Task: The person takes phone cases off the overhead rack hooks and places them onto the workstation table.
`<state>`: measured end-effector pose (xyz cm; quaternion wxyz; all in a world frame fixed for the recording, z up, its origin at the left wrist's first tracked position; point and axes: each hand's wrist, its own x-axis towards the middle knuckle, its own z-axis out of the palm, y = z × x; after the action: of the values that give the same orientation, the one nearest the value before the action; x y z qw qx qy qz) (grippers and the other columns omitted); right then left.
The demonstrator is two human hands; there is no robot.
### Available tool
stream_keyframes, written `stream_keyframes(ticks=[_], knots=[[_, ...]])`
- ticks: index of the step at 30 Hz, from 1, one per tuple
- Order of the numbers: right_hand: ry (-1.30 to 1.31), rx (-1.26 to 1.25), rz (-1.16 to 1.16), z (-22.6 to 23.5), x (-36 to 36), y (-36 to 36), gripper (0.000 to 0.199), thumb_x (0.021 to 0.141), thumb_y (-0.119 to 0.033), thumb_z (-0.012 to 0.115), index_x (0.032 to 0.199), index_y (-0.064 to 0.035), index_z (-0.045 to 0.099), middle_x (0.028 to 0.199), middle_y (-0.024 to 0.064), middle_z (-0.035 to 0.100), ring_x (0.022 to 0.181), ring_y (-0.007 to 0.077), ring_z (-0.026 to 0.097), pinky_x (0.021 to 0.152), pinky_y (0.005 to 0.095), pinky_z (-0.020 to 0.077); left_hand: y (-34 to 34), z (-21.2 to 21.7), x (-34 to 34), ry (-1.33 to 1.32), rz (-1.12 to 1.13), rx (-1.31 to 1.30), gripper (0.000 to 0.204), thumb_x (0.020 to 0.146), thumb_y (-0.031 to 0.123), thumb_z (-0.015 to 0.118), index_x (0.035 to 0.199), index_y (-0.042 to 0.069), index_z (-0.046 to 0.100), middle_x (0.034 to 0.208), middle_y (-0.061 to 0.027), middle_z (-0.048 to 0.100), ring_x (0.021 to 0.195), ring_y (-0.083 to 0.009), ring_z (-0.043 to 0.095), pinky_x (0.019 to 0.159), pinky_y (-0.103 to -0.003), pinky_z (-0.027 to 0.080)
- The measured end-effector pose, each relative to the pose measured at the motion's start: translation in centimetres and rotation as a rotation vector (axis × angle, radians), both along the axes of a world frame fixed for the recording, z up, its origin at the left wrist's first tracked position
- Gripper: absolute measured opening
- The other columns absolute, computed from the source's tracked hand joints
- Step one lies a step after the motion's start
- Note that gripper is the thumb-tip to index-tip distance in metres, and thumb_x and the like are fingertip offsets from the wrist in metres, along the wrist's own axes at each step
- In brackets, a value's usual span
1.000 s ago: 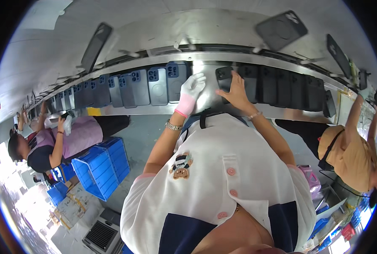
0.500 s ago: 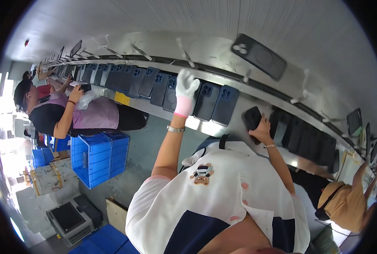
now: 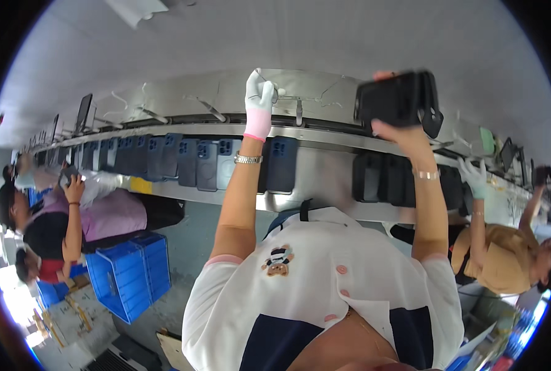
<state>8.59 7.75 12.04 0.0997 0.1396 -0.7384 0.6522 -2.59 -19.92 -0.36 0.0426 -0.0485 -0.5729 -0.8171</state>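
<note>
Mid-pickup step – right hand (image 3: 405,130) clamped on a dark phone (image 3: 394,99), gloved left hand (image 3: 259,102) pinching a cable (image 3: 300,99) just beside it – next likely joining them.

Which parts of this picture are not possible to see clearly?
Head view:
- The dark phone in the bare right hand is motion-blurred; its details are lost.
- The small thing pinched by the gloved left hand is too small to tell.
- The phones far along the line shrink toward the rim.
</note>
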Motion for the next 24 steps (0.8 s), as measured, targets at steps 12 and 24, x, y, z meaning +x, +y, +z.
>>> stream_keyframes(ticks=[12,24], knots=[[-0.06,0.559,-0.121,2.3,0.1,9.3,0.08,0.06,-0.012,0.078,0.132,-0.0053,0.045,0.124,0.0104,0.055,0.115,0.0273,0.052,0.101,0.0374,0.0404,14.8,1.5,4.2,0.01,-0.523,-0.052,0.021,0.088,0.003,0.069,0.102,0.002,0.053,0.108,-0.013,0.066,0.103,-0.0132,0.061,0.085,-0.026,0.051],[-0.211,1.121,-0.049,1.9,1.2,20.6,0.08,0.058,-0.02,0.08,0.13,-0.0039,0.048,0.116,0.0161,0.057,0.114,0.0349,0.048,0.101,0.0403,0.0369,27.4,-2.7,8.8,0.025,-0.583,-0.135,0.042,0.079,0.025,0.076,0.108,0.001,0.058,0.103,-0.0188,0.066,0.092,-0.0307,0.065,0.079,-0.035,0.052]])
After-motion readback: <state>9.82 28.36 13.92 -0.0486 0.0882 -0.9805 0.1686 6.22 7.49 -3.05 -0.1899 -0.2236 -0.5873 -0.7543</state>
